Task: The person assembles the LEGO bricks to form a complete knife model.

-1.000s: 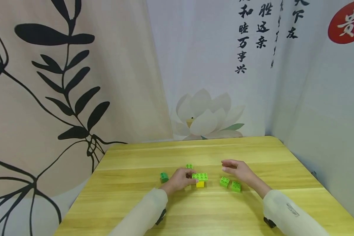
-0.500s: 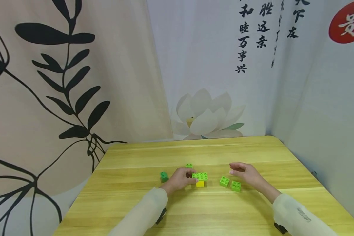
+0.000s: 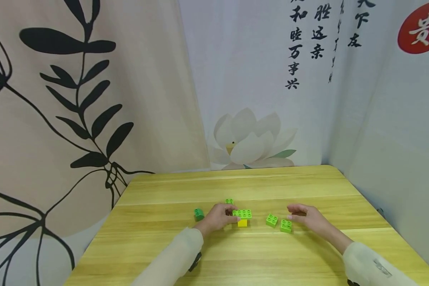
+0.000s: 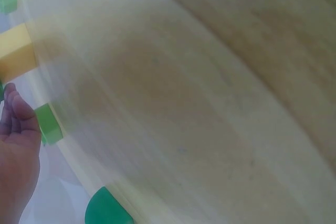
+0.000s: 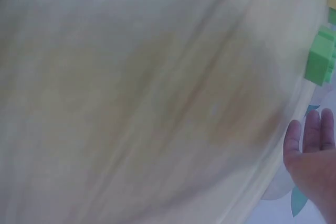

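Observation:
My left hand (image 3: 217,217) pinches the end of a long lime-green toy brick (image 3: 243,214), its thumb at the near side. That brick sits atop a yellow brick (image 3: 242,223), which also shows in the left wrist view as a yellow block (image 4: 18,53). To the right, two lime-green bricks, one farther left (image 3: 271,220) and one nearer (image 3: 286,226), lie on the table. Just beyond them hovers my right hand (image 3: 309,217), fingers loosely bent and holding nothing. The right wrist view has that hand (image 5: 311,153) below a green brick (image 5: 319,59).
Left of the left hand lies a dark green brick (image 3: 199,215) with a rounded side. Another lime-green brick (image 3: 229,201) stands behind the fingers, partly hidden. The wooden table (image 3: 257,258) meets printed curtains (image 3: 157,99) at the back and a pale curtain at the right.
My right hand has drawn away to the right, from behind the two loose lime-green bricks to beyond their right side. The left hand and its brick have stayed in place.

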Available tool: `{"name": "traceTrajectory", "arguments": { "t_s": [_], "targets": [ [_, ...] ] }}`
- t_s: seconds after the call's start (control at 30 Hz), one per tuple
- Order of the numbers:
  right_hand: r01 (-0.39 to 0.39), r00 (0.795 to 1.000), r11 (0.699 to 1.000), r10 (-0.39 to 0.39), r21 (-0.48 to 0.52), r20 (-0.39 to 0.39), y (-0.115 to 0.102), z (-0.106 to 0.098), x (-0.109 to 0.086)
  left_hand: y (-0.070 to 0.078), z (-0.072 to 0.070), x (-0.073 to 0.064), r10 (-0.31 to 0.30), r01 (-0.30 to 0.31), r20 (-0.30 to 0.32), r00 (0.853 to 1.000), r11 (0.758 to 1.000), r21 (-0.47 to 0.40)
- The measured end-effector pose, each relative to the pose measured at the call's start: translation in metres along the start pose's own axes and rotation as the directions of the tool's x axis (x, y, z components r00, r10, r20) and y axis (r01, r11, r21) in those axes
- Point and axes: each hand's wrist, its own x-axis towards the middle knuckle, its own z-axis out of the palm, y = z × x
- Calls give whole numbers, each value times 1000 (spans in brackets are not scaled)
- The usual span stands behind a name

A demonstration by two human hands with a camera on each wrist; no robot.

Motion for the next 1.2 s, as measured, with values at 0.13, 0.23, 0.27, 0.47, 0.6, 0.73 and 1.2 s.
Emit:
{"name": "traceTrajectory", "arguments": {
  "t_s": [0.13,0.23,0.27,0.47,0.6,0.73,1.2],
  "targets": [
    [-9,1000,1000,9,-9,15,5,0,-4,0,0,0,-4,4,0,1000,1000,0],
    [-16,999,1000,16,-7,32,8,0,-7,0,0,0,-4,4,1,1000,1000,-3],
    [-14,999,1000,14,-6,39,9,0,-8,0,1,0,-4,4,1,1000,1000,-3],
    [-34,998,999,36,-27,52,14,2,-14,0,1,0,-6,6,1,1000,1000,2],
    [-26,998,998,29,-54,59,15,3,-15,1,0,1,-4,4,0,1000,1000,6],
    [0,998,997,5,-71,68,15,5,-15,-1,1,1,-5,5,4,1000,1000,2],
    [-17,999,995,21,-102,41,13,13,-16,-2,1,1,4,-3,7,1000,1000,-16]
  ]
}}
